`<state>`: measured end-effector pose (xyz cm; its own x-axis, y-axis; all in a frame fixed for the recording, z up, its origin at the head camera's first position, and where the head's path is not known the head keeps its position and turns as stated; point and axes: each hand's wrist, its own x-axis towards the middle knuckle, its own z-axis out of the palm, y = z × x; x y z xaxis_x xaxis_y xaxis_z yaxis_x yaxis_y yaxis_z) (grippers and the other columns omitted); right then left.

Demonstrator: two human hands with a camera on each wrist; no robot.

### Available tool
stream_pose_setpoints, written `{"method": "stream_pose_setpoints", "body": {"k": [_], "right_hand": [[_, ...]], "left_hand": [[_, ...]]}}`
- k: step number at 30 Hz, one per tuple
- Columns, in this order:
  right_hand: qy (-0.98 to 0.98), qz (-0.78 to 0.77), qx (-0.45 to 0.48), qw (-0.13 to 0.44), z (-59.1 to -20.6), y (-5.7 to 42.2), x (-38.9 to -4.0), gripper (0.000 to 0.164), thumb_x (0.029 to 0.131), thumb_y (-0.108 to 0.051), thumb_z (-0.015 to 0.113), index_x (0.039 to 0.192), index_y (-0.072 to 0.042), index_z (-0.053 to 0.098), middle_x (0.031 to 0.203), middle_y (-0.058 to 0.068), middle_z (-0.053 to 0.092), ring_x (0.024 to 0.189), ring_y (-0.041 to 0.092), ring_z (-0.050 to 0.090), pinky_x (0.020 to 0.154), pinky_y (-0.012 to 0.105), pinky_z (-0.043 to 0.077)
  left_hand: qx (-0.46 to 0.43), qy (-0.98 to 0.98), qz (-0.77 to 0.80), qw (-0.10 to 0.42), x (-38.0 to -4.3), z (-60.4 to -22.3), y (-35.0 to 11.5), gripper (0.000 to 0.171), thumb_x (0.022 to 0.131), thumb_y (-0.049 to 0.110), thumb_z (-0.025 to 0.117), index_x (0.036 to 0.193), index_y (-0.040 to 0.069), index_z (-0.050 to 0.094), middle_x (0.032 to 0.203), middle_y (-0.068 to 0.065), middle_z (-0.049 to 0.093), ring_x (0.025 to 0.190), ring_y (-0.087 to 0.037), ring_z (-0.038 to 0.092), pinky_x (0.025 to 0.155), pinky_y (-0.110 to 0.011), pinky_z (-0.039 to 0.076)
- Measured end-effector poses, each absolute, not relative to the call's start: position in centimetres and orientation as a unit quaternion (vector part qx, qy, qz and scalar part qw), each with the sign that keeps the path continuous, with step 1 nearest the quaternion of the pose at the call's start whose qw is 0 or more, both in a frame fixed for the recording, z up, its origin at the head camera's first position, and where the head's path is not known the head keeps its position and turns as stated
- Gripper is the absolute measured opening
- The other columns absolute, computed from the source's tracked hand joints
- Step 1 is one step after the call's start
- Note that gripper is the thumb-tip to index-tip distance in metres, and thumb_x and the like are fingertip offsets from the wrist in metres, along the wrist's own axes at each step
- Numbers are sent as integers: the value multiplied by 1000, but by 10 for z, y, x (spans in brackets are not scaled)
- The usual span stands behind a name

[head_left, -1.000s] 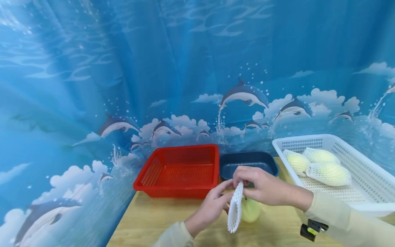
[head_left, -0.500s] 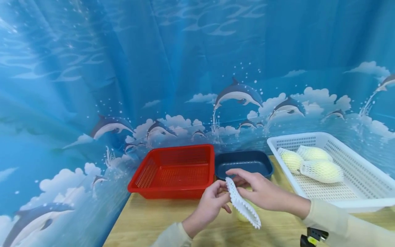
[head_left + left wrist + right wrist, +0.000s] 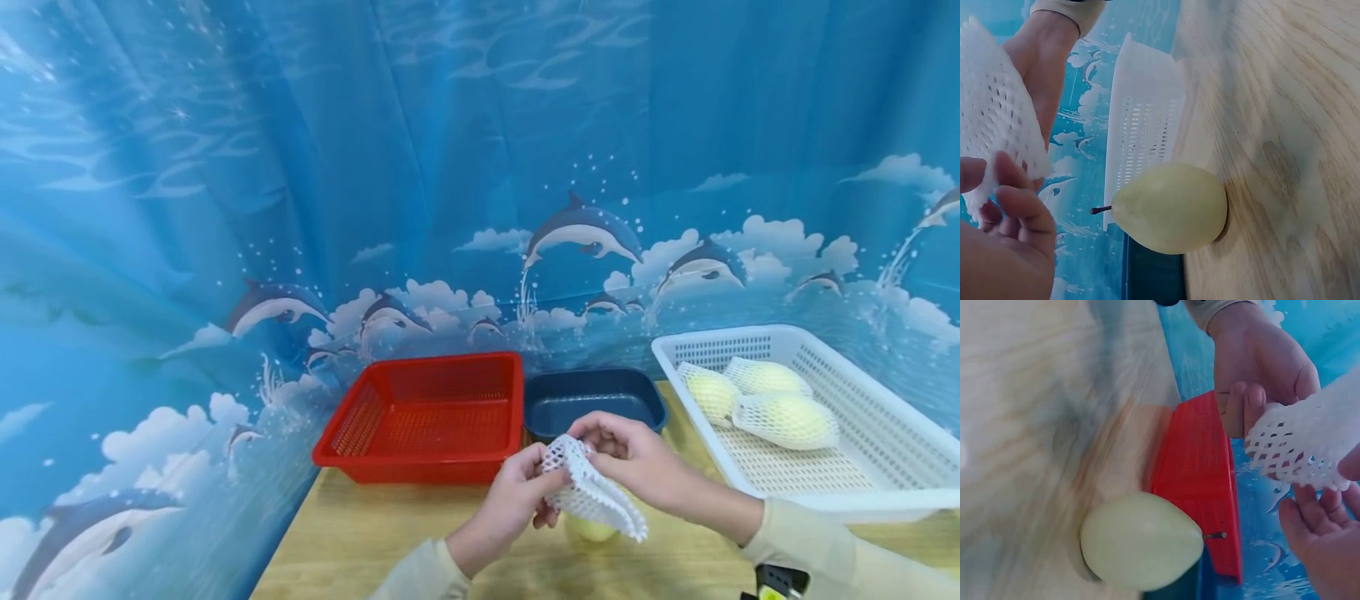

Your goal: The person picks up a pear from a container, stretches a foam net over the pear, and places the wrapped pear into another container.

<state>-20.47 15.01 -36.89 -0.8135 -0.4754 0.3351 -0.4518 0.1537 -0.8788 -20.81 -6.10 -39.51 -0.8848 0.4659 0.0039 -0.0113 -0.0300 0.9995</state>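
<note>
A white foam fruit net (image 3: 592, 493) is held above the table between both hands, its wide mouth slanting down to the lower right. My left hand (image 3: 504, 506) pinches its left end between thumb and fingers. At its upper edge, my right hand (image 3: 637, 460) grips the mesh with thumb and fingertips. Below the net a bare yellow-green pear (image 3: 592, 529) stands on the table, mostly covered in the head view. Both wrist views show the whole pear (image 3: 1172, 209) upright with its dark stem on top, and neither hand touches it.
A red basket (image 3: 420, 467) stands behind the left hand. Beside it is a dark blue tray (image 3: 600, 379). The white basket (image 3: 885, 500) on the right contains three net-wrapped pears (image 3: 787, 419). A blue dolphin curtain (image 3: 450, 167) hangs behind the wooden table (image 3: 375, 533).
The net's mouth has swung from pointing down to the lower right, and its mesh side now faces up. The net now covers more of the pear. Both hands stay close together.
</note>
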Motion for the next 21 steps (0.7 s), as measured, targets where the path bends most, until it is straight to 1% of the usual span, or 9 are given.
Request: {"method": "stream_pose_setpoints", "body": {"k": [2, 5, 9, 11, 13, 16, 21], "right_hand": [[747, -596, -294, 15, -370, 151, -205, 26, 96, 1, 55, 121, 6, 58, 102, 17, 63, 86, 15, 67, 76, 29, 59], [725, -636, -260, 48, -371, 152, -205, 31, 92, 4, 50, 122, 7, 56, 104, 13, 63, 88, 15, 65, 75, 29, 58], [669, -702, -223, 99, -370, 154, -207, 37, 89, 5, 45, 124, 4, 53, 104, 7, 60, 90, 14, 60, 76, 27, 56], [643, -727, -209, 115, -370, 155, -207, 36, 90, 4, 45, 125, 1, 52, 105, 6, 57, 92, 13, 58, 77, 26, 55], [637, -737, -194, 117, -370, 156, -208, 35, 91, 2, 46, 125, -1, 53, 107, 5, 56, 92, 12, 57, 77, 25, 55], [657, -729, -165, 103, -371, 156, -209, 33, 92, -1, 49, 125, 0, 54, 110, 5, 56, 92, 12, 56, 74, 24, 54], [718, -684, -104, 72, -380, 155, -214, 28, 98, -8, 52, 123, 3, 56, 111, 7, 63, 96, 15, 61, 77, 29, 55]], "left_hand": [[172, 665, 703, 182, -208, -395, -63, 16, 97, 16, 63, 101, 6, 52, 82, -5, 65, 50, -12, 48, 45, -19, 38], [181, 652, 709, 197, -209, -395, -65, 15, 98, 15, 61, 103, 7, 49, 81, -5, 65, 48, -10, 46, 45, -18, 38], [182, 639, 718, 209, -210, -398, -65, 14, 98, 14, 59, 107, 8, 49, 78, -3, 65, 48, -9, 44, 46, -18, 35], [176, 634, 725, 205, -211, -400, -63, 13, 97, 13, 58, 107, 7, 50, 76, -2, 63, 48, -8, 42, 45, -19, 34], [164, 632, 732, 197, -211, -402, -62, 12, 96, 12, 58, 106, 7, 51, 74, -1, 63, 47, -8, 41, 45, -19, 32], [141, 633, 738, 184, -212, -406, -59, 10, 96, 12, 56, 104, 7, 52, 72, -1, 61, 46, -7, 41, 44, -19, 32], [102, 650, 731, 180, -216, -414, -55, 10, 99, 15, 52, 104, 6, 51, 69, -2, 57, 45, -8, 43, 43, -18, 34]]}}
